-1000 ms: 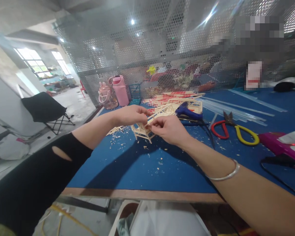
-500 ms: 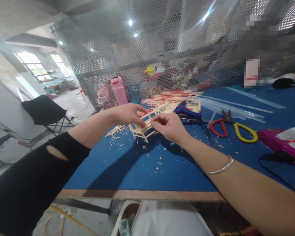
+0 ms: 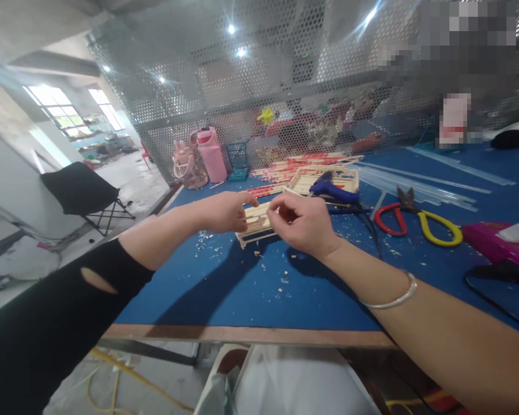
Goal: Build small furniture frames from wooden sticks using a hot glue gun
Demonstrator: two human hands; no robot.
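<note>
Both the left hand [image 3: 225,211] and right hand [image 3: 305,223] pinch a small, partly built pale wooden stick frame [image 3: 255,222] just above the blue-topped table [image 3: 251,288], near the blue glue gun [image 3: 331,189], loose sticks unused.

The bench [image 3: 225,300] has a blue top and a wooden front edge. Wood chips [image 3: 211,245] lie scattered near its middle. Further back sit a stick frame [image 3: 348,180], a blue glue gun [image 3: 331,190] and a heap of sticks [image 3: 303,164]. To the right lie scissors [image 3: 419,218] with red and yellow handles, clear rods [image 3: 419,190] and a magenta tool [image 3: 493,245]. At the far left corner stand a pink bottle [image 3: 211,155], a pink jug [image 3: 185,167] and a small basket [image 3: 237,161].
</note>
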